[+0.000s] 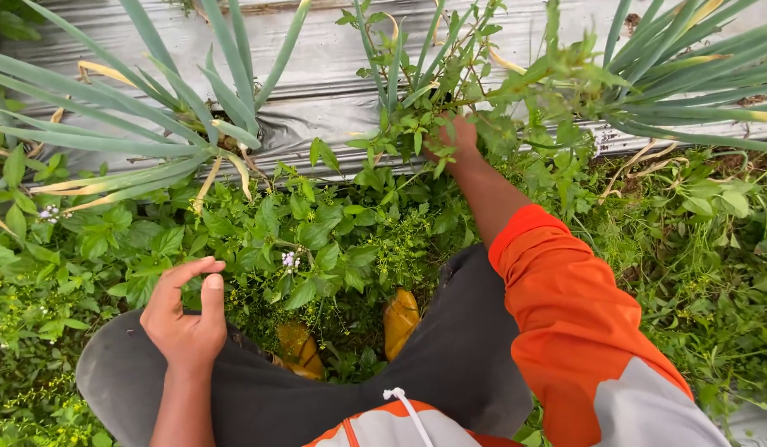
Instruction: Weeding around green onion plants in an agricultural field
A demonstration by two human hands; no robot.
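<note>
Nearest camera: grey trousers [450, 364], orange and grey jacket [582, 348] with white drawstring [404, 406], bottom centre to lower right; person crouches over the bed.
Left hand: left hand [185, 319], lower left, resting on left knee, fingers curled loosely, thumb and forefinger nearly meeting, holds nothing.
Boots: yellow rubber boots [400, 319], bottom centre, half buried in leaves between the knees.
Ground weeds: broad-leaved weeds [317, 240], centre band, some with tiny pale lilac flower heads [291, 260]; dense, low.
Left onion clump: green onion plant [177, 141], upper left, long stiff tubular leaves, some yellowed tips, growing through mulch.
Right hand: right hand [458, 136], upper centre, reaching forward into a tall leafy weed [417, 124] at the base of the middle onion clump; fingers buried in foliage, appears closed around stems but cannot tell for sure.
Weed handling (judgement): light, soft, thin stems snap easily; grip low near soil line, keep clear of hollow onion leaves which crease and bruise.
Weed location: upper centre, at front edge of mulch, tangled with onion leaves.
Right onion clump: second green onion plant [690, 74], upper right.
Mulch: silver-grey plastic mulch film [317, 91], wrinkled strip across top; slippery-looking, tears easily.
Packages, labels, signs: none visible.
</note>
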